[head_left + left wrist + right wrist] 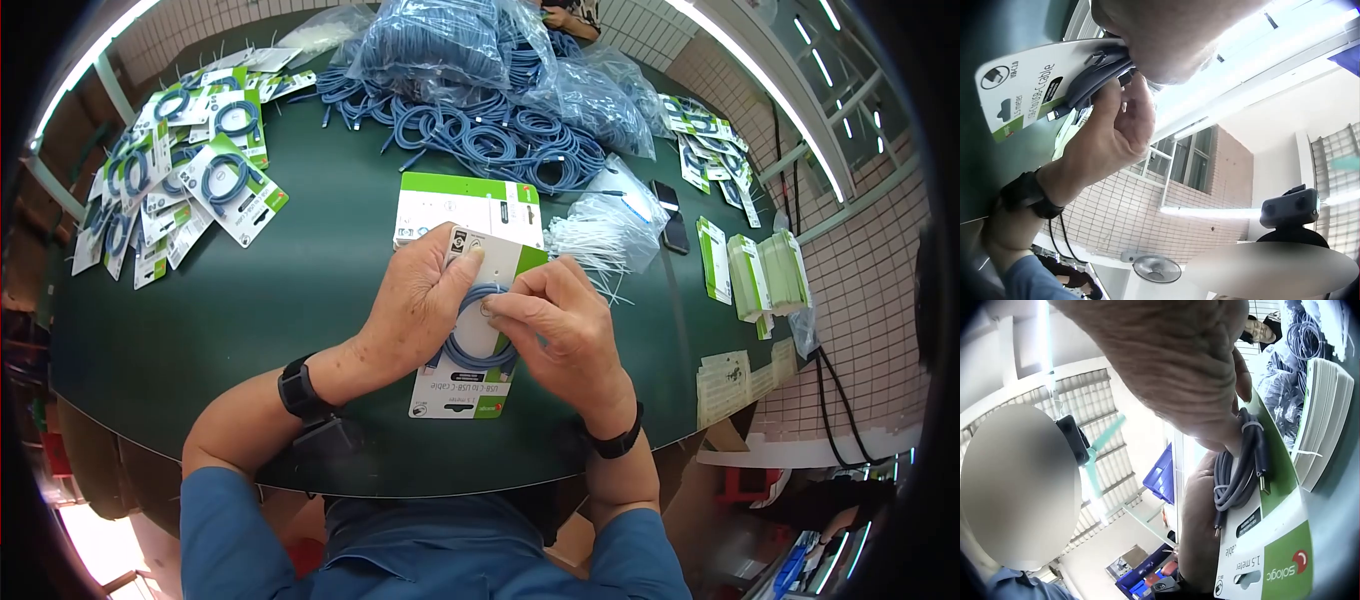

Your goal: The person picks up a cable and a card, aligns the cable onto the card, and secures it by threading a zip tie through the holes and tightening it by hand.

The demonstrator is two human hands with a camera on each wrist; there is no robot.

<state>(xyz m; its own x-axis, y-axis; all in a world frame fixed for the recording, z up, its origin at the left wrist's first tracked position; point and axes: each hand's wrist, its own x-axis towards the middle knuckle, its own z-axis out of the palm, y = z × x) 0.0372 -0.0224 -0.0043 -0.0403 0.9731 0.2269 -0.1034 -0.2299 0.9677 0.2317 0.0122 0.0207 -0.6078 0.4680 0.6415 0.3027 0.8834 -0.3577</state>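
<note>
A white-and-green printed card [430, 397], labelled as a USB-C cable, is held over the table by my left hand [415, 295], its thumb pressed across the card's upper part. The coiled blue-grey cable [462, 350] lies against the card's face, with white ties [1252, 425] round its strands. My right hand [565, 335] pinches at the coil's upper inner edge with thumb and index finger; I cannot tell whether a tie is between the fingertips. In the right wrist view, the cable's metal plugs [1264, 484] show beside the card.
A stack of cards [420, 208] lies just beyond my hands. White cable ties [590, 245] spill from a bag on the right, near a phone [675, 232]. Bagged and loose cables [480, 130] fill the back. Carded cables [225, 185] pile up left; card bundles [750, 275] stand right.
</note>
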